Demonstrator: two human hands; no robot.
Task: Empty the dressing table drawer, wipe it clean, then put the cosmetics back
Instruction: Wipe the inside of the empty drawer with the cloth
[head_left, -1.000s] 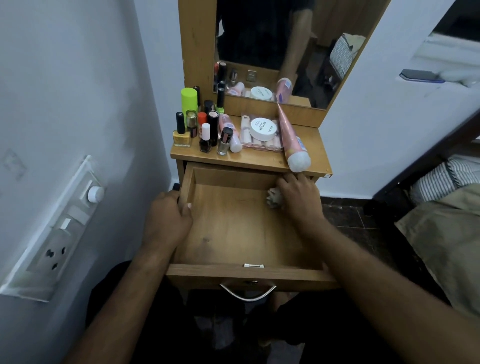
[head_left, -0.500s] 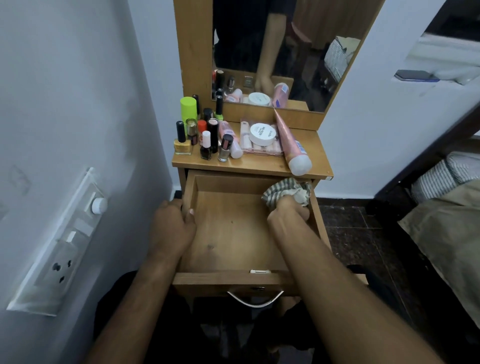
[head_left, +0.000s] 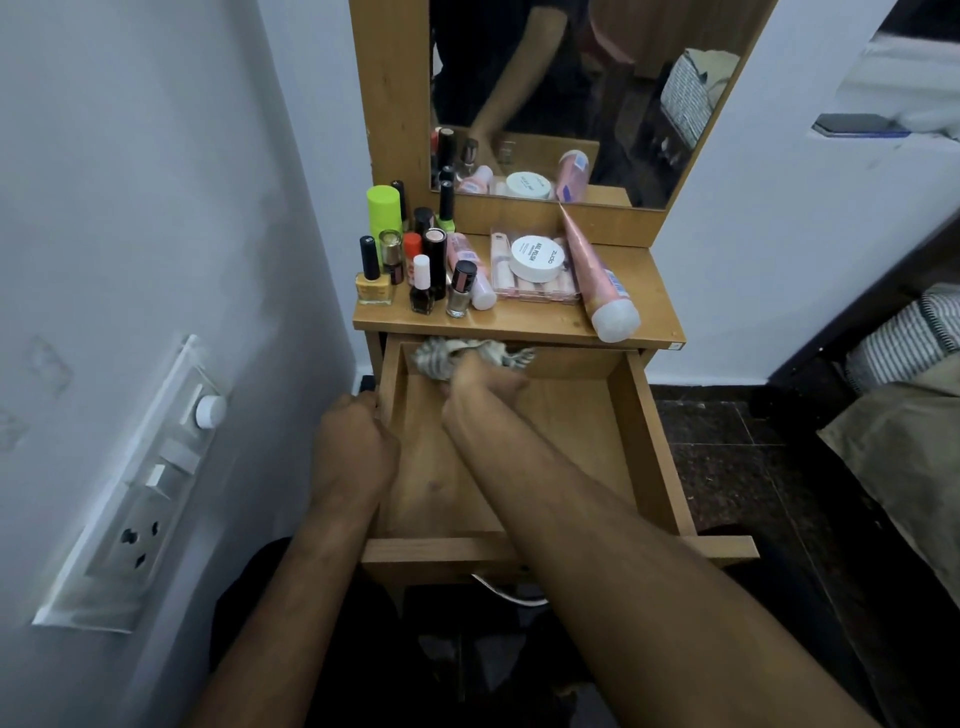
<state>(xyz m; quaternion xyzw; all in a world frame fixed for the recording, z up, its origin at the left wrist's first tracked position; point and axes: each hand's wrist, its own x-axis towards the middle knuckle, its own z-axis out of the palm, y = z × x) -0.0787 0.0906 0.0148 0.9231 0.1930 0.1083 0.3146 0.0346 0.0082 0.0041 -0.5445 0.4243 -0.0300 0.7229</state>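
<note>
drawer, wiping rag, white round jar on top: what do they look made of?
Open light-brown drawer: wood or wood-look laminate, satin; printed-looking grain. Crumpled striped rag: soft woven cloth; folds, frayed edge. White round jar with printed lid: probably plastic, matte, opaque.

The left hand (head_left: 353, 452) has its fingers curled over the left wall of the drawer (head_left: 631, 441), forearm running straight back. The right hand (head_left: 483, 382) reaches across to the drawer's far left corner, gripping a bunched cloth (head_left: 441, 356), forearm slanting in from the right.
</note>
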